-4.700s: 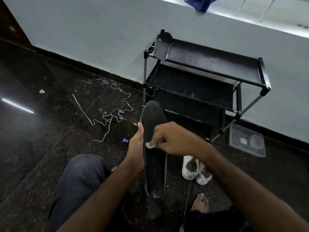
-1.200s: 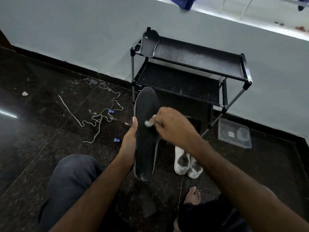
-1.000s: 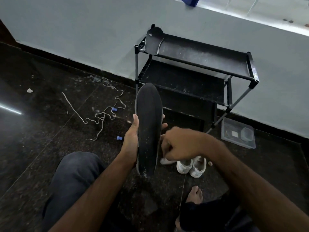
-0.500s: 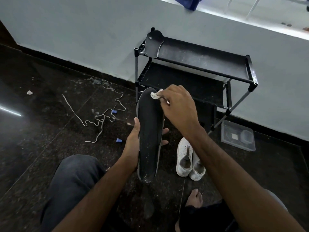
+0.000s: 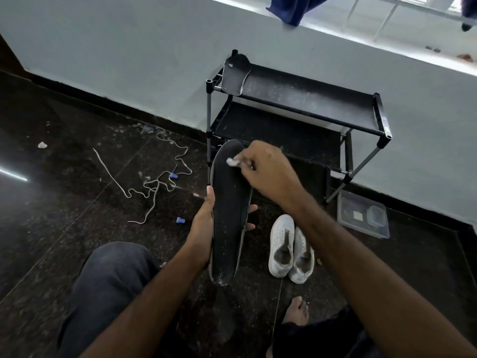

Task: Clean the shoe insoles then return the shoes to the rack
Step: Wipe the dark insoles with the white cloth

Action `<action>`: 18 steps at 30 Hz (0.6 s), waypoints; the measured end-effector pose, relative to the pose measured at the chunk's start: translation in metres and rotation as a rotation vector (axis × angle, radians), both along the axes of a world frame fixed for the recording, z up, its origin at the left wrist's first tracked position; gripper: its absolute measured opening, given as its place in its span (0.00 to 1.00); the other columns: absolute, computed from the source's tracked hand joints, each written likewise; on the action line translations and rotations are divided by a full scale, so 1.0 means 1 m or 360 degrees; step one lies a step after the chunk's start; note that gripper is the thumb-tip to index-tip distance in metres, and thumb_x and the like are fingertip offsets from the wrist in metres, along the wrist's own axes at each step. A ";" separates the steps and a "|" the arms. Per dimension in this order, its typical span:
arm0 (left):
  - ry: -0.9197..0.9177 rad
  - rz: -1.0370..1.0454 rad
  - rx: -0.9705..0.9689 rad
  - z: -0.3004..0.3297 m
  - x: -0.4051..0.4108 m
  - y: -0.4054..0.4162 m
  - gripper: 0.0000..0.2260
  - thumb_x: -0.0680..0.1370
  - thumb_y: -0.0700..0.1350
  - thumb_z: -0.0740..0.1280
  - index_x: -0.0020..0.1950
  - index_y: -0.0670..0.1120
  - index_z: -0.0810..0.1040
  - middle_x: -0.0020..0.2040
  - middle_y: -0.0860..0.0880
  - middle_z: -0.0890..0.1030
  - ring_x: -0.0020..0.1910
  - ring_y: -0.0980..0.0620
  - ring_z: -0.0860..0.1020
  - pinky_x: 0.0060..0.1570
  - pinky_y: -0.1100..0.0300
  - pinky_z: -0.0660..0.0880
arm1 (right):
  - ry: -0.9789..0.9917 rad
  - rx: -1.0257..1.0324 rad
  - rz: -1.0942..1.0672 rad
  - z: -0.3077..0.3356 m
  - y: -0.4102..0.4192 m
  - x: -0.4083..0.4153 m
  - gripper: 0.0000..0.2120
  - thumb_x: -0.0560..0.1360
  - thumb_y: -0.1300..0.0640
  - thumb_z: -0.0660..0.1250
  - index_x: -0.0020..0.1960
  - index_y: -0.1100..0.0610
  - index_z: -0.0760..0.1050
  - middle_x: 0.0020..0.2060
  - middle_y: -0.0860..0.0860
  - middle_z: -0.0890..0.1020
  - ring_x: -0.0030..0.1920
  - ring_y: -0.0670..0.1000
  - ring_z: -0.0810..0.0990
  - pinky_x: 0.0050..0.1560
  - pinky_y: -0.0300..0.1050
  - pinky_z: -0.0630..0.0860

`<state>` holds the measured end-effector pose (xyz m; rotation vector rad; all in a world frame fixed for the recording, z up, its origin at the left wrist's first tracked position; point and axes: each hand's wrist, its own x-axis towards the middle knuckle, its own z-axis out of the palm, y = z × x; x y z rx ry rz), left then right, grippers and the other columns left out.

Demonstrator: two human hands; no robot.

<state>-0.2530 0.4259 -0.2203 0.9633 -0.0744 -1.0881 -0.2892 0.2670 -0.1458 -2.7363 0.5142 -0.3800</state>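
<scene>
A dark insole (image 5: 229, 210) is gripped upright by the left hand (image 5: 204, 228), thumb and fingers curled round its edges. A small white wad (image 5: 232, 162) is pinched in the right hand (image 5: 268, 171) against the insole's upper end. Right of the hands 2 white shoes (image 5: 290, 250) are set; beyond, a black rack (image 5: 296, 99) is seen with another insole (image 5: 236, 73). No writing can be read.

Dim, window-lit from above, edges bowed

We see a dark speckled stone floor (image 5: 64, 228) across the lower frame, meeting a pale wall (image 5: 129, 47) with a black skirting. At upper right, bright daylight falls along a ledge (image 5: 387, 40), where blue cloth (image 5: 294, 9) hangs.
</scene>
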 end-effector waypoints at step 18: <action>-0.0160 -0.0122 0.0109 -0.004 0.000 0.003 0.30 0.84 0.62 0.49 0.64 0.41 0.80 0.49 0.39 0.86 0.40 0.45 0.84 0.38 0.51 0.83 | 0.0573 0.0027 0.0431 -0.011 0.015 -0.029 0.10 0.78 0.57 0.66 0.55 0.51 0.84 0.46 0.44 0.77 0.48 0.44 0.77 0.53 0.42 0.76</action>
